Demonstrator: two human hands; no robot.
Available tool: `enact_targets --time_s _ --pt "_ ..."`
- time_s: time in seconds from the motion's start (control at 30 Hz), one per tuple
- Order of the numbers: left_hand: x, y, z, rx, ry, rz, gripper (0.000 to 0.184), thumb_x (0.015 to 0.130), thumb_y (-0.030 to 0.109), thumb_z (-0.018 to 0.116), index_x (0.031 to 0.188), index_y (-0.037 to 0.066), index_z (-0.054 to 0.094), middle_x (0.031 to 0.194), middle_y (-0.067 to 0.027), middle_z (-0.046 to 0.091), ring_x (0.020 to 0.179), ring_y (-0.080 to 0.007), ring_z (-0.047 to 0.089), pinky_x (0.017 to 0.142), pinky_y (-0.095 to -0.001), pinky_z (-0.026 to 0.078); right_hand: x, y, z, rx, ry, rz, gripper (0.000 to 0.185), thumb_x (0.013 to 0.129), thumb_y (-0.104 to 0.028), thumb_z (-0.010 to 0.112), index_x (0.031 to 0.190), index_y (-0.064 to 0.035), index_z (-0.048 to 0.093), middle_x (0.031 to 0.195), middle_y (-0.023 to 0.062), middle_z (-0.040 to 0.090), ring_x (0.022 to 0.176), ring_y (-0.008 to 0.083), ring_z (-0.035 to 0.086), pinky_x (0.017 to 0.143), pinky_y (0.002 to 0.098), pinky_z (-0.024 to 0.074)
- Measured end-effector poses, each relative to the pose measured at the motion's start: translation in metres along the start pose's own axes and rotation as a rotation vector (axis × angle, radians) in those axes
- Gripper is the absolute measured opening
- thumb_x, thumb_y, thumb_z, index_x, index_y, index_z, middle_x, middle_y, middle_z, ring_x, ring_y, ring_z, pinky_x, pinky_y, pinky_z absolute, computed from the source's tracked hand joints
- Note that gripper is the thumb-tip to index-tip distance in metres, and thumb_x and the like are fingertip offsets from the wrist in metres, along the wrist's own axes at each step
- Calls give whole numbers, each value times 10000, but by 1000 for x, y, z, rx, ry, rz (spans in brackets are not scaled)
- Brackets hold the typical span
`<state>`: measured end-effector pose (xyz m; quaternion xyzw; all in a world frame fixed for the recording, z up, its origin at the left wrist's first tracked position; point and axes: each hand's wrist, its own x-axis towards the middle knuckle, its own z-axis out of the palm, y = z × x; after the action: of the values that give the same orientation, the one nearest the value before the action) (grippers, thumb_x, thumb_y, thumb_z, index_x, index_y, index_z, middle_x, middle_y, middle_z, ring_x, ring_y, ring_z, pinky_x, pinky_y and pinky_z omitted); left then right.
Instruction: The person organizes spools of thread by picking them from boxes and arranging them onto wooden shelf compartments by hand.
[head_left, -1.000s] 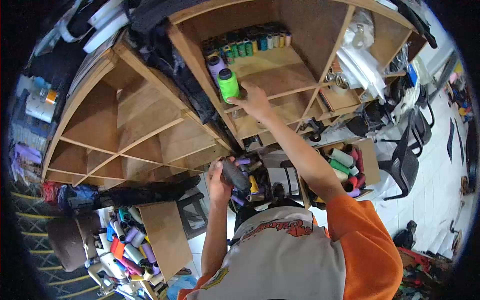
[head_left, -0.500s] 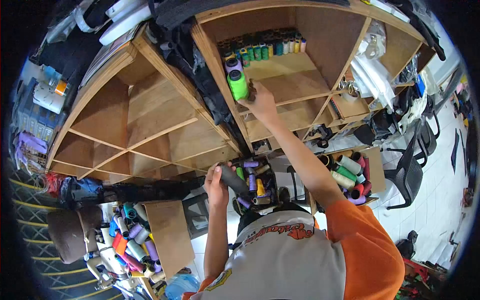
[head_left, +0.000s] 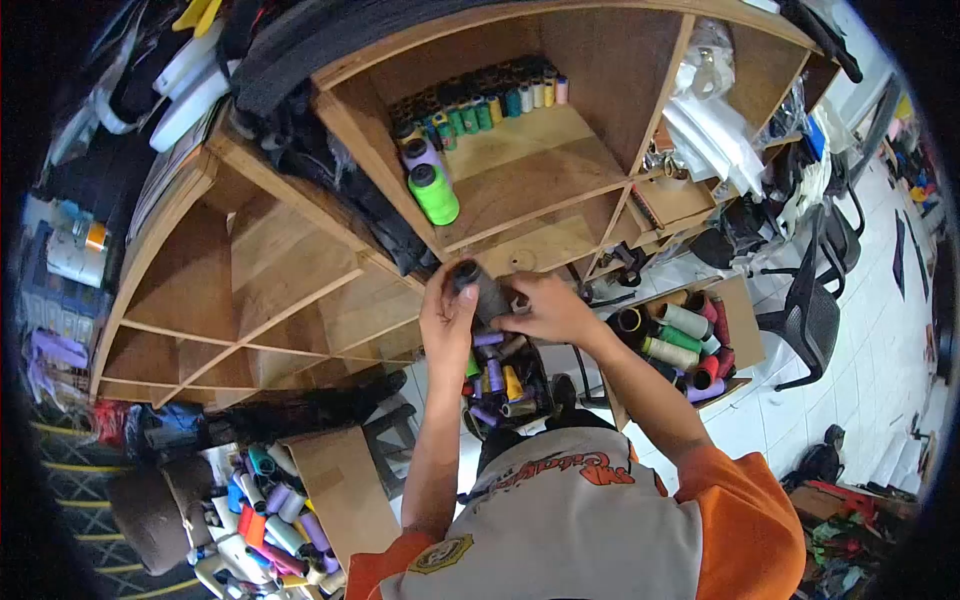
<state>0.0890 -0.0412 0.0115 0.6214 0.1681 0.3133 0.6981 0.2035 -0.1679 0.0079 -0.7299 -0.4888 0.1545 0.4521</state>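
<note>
- Holding the dark spool (head_left: 487, 300) in the left hand (head_left: 446, 318), gripping with the thumb across the near side and the fingers passing out of sight behind.
- Meeting the lower end of the same spool with the right hand (head_left: 545, 312), curling thumb and fingers about it, but leaving a firm closing there impossible to tell.
- Slanting in its long axis from upper left, beside the left fingertips, down to lower right, beside the right thumb.
- Lying between both hands, right of the left palm and left of the right one, sitting nearer the left and deeper in that grasp.
- Hanging in mid-air, showing in the view just under the front edge of the shelving (head_left: 540, 214).
- Being nearer with the left hand than with the right to the green spool (head_left: 435, 197), standing upright on the shelf in front of the purple spool (head_left: 422, 158).
- Spanning, with both hands, the space between that shelf and the heaped spools (head_left: 495, 377) lower in view.
</note>
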Motion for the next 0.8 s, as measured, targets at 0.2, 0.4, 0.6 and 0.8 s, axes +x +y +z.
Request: enact_targets --time_s 0.2,0.4,0.6,0.8 --pt "-1 -9 2 -58 -46 -66 522 909 23 553 1375 -23 323 1379 -210 414 1279 -277 422 1067 -349 316 74 19 -49 -7 367 111 418 705 -293 738 963 12 614 838 232 630 791 373 629 682 417 498" --pt "-25 -32 -6 45 -2 -195 472 902 52 582 1327 -28 395 1320 -191 488 1211 -262 492 1015 -338 380 185 66 -31 -365 512 36 489 719 -277 746 1078 21 602 895 224 652 827 351 649 713 405 517" --pt "-39 -49 -19 105 61 -236 447 900 -4 556 1319 -22 401 1275 -188 526 1157 -247 533 993 -335 410 219 82 0 -138 390 119 472 739 -243 714 1142 -33 587 914 268 626 902 403 611 791 447 501" --pt "-49 -62 -27 84 60 -222 447 890 -40 554 1312 -14 409 1256 -181 538 1157 -239 530 981 -326 427 227 89 12 -124 379 184 428 746 -193 695 1130 -35 590 907 286 614 887 415 610 776 474 502"
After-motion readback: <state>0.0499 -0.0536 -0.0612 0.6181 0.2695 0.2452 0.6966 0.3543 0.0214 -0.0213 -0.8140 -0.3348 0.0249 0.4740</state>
